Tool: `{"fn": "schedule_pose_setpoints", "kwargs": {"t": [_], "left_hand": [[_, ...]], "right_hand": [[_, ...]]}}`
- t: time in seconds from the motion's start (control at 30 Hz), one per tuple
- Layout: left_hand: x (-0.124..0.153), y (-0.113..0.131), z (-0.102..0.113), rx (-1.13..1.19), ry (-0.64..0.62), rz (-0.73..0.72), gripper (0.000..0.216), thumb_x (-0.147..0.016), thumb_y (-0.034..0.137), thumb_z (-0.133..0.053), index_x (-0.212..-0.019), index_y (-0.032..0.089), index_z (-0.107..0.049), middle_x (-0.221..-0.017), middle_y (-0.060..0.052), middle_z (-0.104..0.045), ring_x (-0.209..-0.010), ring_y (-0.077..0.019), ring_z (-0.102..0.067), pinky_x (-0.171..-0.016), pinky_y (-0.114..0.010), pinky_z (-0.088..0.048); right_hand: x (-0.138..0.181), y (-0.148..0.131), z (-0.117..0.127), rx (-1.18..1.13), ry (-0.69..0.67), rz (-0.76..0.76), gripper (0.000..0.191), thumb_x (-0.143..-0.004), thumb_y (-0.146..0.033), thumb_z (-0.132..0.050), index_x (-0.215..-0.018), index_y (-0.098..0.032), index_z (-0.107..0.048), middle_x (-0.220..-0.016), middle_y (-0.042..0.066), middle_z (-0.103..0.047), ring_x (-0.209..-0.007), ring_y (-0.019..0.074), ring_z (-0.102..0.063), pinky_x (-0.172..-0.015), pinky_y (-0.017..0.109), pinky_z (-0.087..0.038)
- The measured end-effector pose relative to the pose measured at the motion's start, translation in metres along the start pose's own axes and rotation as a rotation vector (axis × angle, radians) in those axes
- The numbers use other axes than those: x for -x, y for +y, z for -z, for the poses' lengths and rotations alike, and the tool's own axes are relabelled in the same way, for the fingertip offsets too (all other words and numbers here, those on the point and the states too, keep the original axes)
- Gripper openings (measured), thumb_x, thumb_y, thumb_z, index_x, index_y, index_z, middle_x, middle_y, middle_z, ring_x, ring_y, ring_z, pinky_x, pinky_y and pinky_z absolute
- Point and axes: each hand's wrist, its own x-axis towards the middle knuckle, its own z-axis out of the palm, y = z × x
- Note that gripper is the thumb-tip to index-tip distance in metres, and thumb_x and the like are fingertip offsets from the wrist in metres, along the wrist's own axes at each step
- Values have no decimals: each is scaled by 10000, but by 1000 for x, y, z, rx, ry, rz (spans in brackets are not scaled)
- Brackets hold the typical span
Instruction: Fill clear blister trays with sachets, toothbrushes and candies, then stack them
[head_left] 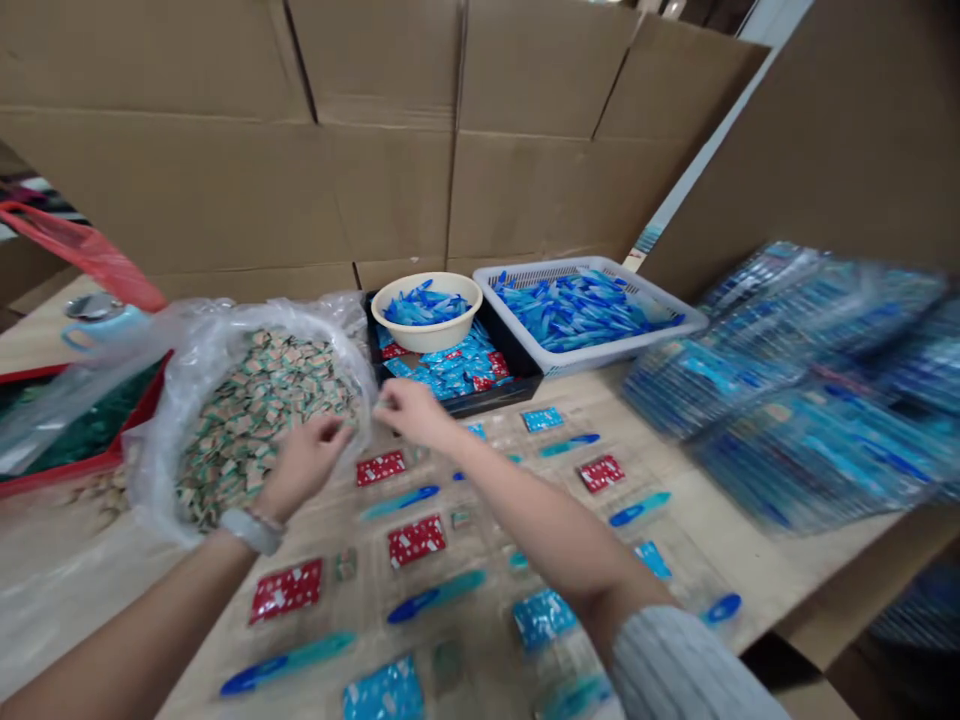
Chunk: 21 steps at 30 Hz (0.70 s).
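Observation:
My left hand (306, 462), a band at its wrist, is over the right side of a clear plastic bag (169, 440) of small tan-and-green squares (262, 400). Its fingers are pinched, and what they hold, if anything, is too small to tell. My right hand (414, 412) is closed in a pinch by the bag's right rim; its fingertips hide any small item. Below both hands lie clear trays with rows of red packets (416, 540), blue packets (382, 690), blue-and-teal pen-like pieces (436, 597) and small squares (345, 565).
Behind stand a cream bowl (390, 335) of blue pieces, a black tray (487, 402) of packets and a white basket (585, 362) of blue pieces. Stacked filled clear packs (817, 440) are at right, a red tray (75, 470) at left. Cardboard (375, 200) walls the back.

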Motion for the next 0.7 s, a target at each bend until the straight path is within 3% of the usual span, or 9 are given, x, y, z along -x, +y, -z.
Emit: {"fn": "schedule_pose_setpoints", "kwargs": {"t": [0.1, 0.17, 0.23, 0.3, 0.47, 0.6, 0.7], "left_hand": [[0, 75, -51, 263, -60, -155, 264, -765, 323, -411, -814, 147, -600, -775, -23, -634, -709, -148, -557, -647, -222, -408], [-9, 112, -92, 295, -64, -213, 247, -771, 295, -421, -837, 145, -605, -785, -34, -629, -718, -147, -553, -659, -226, -408], [-23, 135, -129, 231, -36, -252, 230, -769, 255, -440, -880, 141, -606, -848, -59, -620, -772, -155, -546, -719, -244, -399], [-34, 146, -157, 122, -23, -268, 234, -772, 229, -447, -928, 139, -597, -906, -82, -605, -836, -171, -530, -776, -270, -381], [-45, 151, -187, -131, -8, -257, 251, -788, 199, -431, -1009, 182, -550, -986, -64, -581, -931, -195, -470, -834, -313, -339], [-45, 152, -191, -200, 3, -268, 221, -793, 206, -432, -979, 199, -551, -941, -43, -588, -934, -205, -446, -796, -318, -348], [-45, 152, -189, -228, -14, -266, 215, -800, 196, -421, -967, 190, -556, -936, -49, -582, -941, -203, -437, -806, -320, -341]], "right_hand": [[58, 53, 79, -183, 147, -175, 141, -668, -269, -572, -631, -150, -508, -597, -29, -499, -569, 86, -436, -554, 206, -336], [95, 92, 127, -253, 244, -276, 182, -636, -303, -593, -620, -150, -496, -570, -38, -474, -541, 79, -412, -538, 209, -327], [126, 129, 165, -277, 299, -371, 211, -615, -330, -603, -620, -155, -485, -538, -52, -438, -507, 71, -376, -503, 205, -302], [147, 162, 187, -292, 294, -429, 228, -601, -347, -606, -625, -157, -483, -540, -52, -438, -502, 71, -374, -497, 206, -301], [156, 226, 183, -139, 107, -405, 181, -588, -301, -600, -665, -145, -551, -611, -18, -493, -544, 92, -419, -550, 229, -343], [143, 258, 170, 128, -32, -281, 126, -628, -196, -549, -729, -144, -603, -721, 17, -496, -616, 108, -454, -622, 240, -371], [138, 271, 168, 178, -133, -211, 138, -644, -168, -536, -757, -145, -613, -738, 20, -474, -637, 110, -459, -649, 237, -380]]}}
